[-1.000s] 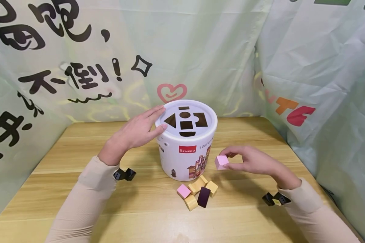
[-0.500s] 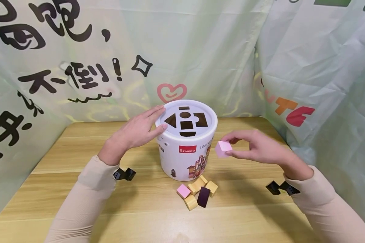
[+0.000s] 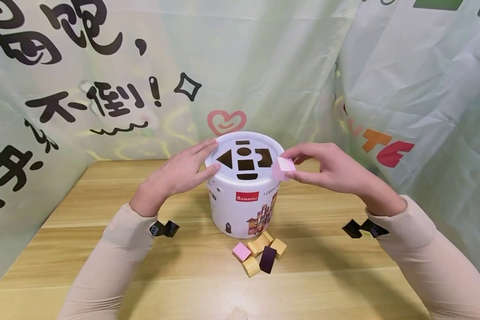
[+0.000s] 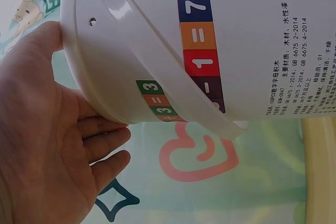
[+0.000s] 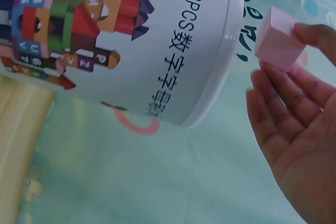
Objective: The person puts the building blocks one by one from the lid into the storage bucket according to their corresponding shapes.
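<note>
A white bucket (image 3: 228,204) stands upright on the table, its lid (image 3: 260,173) cut with several shaped holes: triangle, circle, square, rectangle, an arch-like one. My left hand (image 3: 180,169) rests on the lid's left rim with fingers extended; the left wrist view has this hand (image 4: 47,140) against the rim beside the bucket's white handle (image 4: 152,56). My right hand (image 3: 332,169) pinches a pink cube (image 3: 284,168) between thumb and fingers at the lid's right edge. In the right wrist view the pink cube (image 5: 281,40) is held apart from the rim, above it.
In front of the bucket lie several loose blocks on the wooden table (image 3: 184,284): a pink block (image 3: 242,251), a dark block (image 3: 268,259), and yellow ones such as the curved block (image 3: 251,266). Printed cloth (image 3: 272,66) hangs behind and at both sides.
My right hand has lifted the pink cube from beside the bucket's wall up to the lid's right edge, moving slightly left. The left hand and loose blocks have stayed put.
</note>
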### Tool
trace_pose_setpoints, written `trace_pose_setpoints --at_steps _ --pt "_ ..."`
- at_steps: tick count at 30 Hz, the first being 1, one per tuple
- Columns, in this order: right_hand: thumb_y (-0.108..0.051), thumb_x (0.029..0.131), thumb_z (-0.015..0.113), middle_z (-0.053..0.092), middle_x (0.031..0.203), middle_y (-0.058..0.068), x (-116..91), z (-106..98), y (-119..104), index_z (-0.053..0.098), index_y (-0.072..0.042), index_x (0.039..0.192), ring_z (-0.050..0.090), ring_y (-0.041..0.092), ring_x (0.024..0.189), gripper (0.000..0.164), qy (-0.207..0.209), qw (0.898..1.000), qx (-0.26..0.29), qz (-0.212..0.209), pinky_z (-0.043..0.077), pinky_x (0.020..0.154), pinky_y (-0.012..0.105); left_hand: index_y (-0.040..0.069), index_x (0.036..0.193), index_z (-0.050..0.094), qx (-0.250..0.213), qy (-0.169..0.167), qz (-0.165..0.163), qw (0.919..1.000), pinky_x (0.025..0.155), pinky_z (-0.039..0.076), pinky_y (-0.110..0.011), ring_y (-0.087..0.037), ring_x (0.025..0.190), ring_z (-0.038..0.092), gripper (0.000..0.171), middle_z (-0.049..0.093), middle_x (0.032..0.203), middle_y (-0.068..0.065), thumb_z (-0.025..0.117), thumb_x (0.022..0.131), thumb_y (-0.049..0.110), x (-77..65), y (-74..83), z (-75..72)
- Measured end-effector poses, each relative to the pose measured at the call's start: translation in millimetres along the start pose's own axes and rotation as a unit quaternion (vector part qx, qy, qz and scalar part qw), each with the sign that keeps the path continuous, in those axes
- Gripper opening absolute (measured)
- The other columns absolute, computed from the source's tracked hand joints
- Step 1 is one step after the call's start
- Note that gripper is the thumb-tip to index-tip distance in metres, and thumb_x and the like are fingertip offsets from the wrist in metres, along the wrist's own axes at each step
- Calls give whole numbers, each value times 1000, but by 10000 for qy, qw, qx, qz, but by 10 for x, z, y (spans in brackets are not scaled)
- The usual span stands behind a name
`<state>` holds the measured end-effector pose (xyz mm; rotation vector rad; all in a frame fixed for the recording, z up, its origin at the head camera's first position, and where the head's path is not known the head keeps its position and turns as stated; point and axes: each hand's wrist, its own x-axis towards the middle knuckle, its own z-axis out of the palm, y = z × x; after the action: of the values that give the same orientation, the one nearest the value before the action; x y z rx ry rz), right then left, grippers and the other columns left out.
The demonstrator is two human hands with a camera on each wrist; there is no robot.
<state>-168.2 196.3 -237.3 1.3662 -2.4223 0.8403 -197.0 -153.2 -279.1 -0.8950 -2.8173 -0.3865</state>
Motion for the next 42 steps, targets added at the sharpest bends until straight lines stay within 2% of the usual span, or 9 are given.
trace_pose_setpoints --at_steps 5,17,24,29,37,42 --pt "-17 86 77 68 103 -9 159 53 -25 69 -15 114 63 7 92 29 33 9990 -171 419 51 81 28 10 156 26 11 -29 -16 10000 114 25 -49 -29 144 26 72 21 161 -6 36 101 56 -5 -1 2" --pt "-27 89 74 70 101 -1 478 184 -6 68 -14 112 65 15 94 28 -104 9929 82 1179 52 80 40 11 155 27 0 -12 -35 10000 115 25 -47 -28 144 26 71 21 161 -5 36 101 56 5 -4 1" --pt "-26 86 77 69 96 -2 602 270 1 70 -12 110 63 12 91 28 -270 9923 135 1203 51 83 37 11 155 27 7 -12 -17 10000 114 27 -48 -29 143 28 71 23 161 -5 36 101 56 5 -9 4" --pt "-28 87 75 68 94 -1 673 321 12 70 -11 111 61 13 87 30 -470 9906 -26 1282 51 76 36 10 155 27 -8 -21 -13 10000 114 27 -48 -29 143 28 71 23 161 -6 36 101 55 9 -14 5" --pt "-30 88 74 69 95 -2 773 341 22 71 -12 111 61 13 86 29 -903 9856 -261 1406 49 77 34 10 155 27 -12 -37 -20 10000 114 26 -47 -29 143 27 71 23 161 -6 36 101 55 16 -10 -2" --pt "-32 88 74 68 91 -4 798 356 30 71 -14 111 59 14 81 30 -1031 9844 -319 1387 49 74 33 10 155 27 5 -57 -24 10000 115 26 -47 -29 144 27 71 22 161 -6 36 101 55 14 -6 -5"
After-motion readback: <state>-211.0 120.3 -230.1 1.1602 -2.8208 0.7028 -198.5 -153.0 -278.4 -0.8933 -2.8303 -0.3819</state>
